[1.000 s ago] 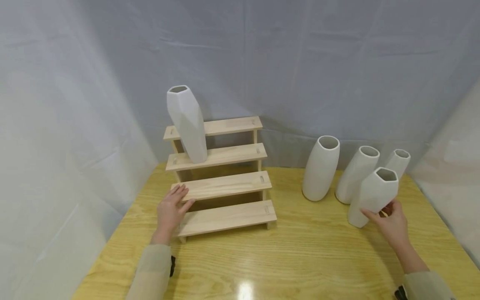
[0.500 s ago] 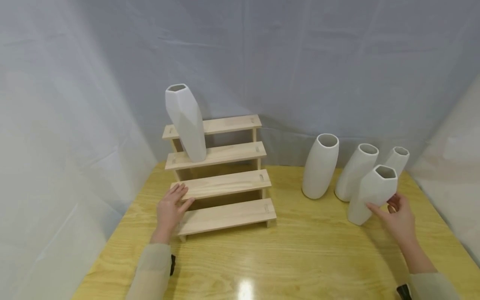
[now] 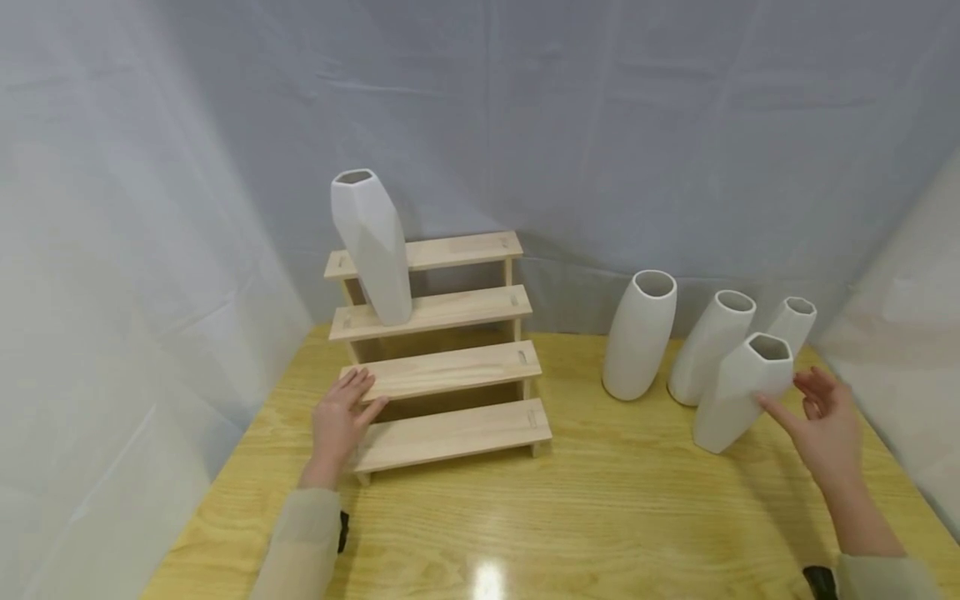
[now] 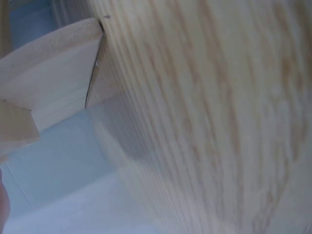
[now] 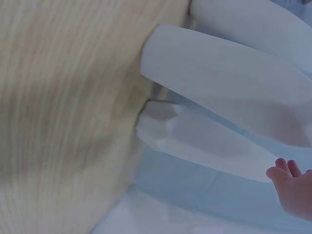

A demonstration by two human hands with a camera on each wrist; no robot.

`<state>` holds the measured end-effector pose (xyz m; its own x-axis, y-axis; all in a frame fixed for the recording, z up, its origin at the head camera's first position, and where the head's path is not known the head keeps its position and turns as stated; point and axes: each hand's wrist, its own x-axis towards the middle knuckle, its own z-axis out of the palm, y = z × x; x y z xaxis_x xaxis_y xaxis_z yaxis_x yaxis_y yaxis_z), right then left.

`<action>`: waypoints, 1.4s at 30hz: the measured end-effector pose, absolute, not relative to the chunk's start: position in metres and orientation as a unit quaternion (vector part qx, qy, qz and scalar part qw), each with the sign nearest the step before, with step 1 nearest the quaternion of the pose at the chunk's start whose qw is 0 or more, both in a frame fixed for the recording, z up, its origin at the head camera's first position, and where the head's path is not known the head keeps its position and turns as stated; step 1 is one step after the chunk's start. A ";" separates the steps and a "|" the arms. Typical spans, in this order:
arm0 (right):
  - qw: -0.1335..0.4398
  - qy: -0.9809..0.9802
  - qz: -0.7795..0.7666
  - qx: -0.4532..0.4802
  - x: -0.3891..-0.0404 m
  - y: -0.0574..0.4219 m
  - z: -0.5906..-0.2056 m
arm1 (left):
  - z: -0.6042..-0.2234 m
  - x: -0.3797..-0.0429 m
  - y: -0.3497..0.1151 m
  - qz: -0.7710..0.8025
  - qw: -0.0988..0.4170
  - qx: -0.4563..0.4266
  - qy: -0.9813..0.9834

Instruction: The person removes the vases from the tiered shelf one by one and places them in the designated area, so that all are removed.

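My left hand [image 3: 337,421] rests on the left end of a pale wooden tiered stand [image 3: 457,367], fingers lying on its second-lowest shelf. On the stand's left side, a tall faceted white vase [image 3: 378,250] stands on the second shelf from the top. My right hand [image 3: 828,433], fingers loosely bent, is at the right side of a white vase with an angular mouth [image 3: 738,400]. Its thumb overlaps that vase's edge; whether it touches, I cannot tell. In the right wrist view, the fingertips [image 5: 282,170] show near the top of a faceted vase [image 5: 204,139].
Behind the angular vase stand a round-mouthed vase [image 3: 708,350] and a slim vase [image 3: 797,321], partly hidden. Another round-mouthed vase [image 3: 639,337] is to their left. All are on the wooden table [image 3: 600,517], with a grey-white cloth [image 3: 555,150] hanging behind.
My right hand has moved right and slightly up, off the angular vase's lower part, and its fingers have come away from behind it. The vase and my left hand stay put.
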<state>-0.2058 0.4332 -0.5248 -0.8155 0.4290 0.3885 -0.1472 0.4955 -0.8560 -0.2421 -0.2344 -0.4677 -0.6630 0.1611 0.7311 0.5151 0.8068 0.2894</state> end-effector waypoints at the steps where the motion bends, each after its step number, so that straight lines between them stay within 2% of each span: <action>1: 0.297 -0.810 0.498 -0.081 -0.208 0.439 -0.528 | -0.468 -0.242 -0.234 -0.243 0.363 -0.193 -0.879; 5: 0.310 -0.810 0.491 -0.084 -0.219 0.458 -0.539 | -0.467 -0.241 -0.234 -0.247 0.363 -0.192 -0.878; 8: 0.319 -0.807 0.492 -0.073 -0.218 0.457 -0.532 | -0.467 -0.241 -0.233 -0.246 0.363 -0.190 -0.878; 10: 0.319 -0.793 0.514 -0.072 -0.208 0.441 -0.511 | -0.467 -0.241 -0.233 -0.246 0.362 -0.190 -0.879; 17: 0.290 -0.788 0.534 -0.097 -0.141 0.324 -0.382 | -0.467 -0.240 -0.233 -0.247 0.363 -0.192 -0.878; 20: 0.301 -0.782 0.539 -0.084 -0.130 0.301 -0.361 | -0.467 -0.240 -0.233 -0.245 0.366 -0.194 -0.877; 29: 0.304 -0.803 0.512 0.020 -0.137 0.276 -0.357 | -0.466 -0.240 -0.233 -0.245 0.367 -0.197 -0.876; 42: 0.196 -0.813 0.542 0.082 -0.175 0.222 -0.366 | -0.466 -0.241 -0.233 -0.242 0.369 -0.199 -0.875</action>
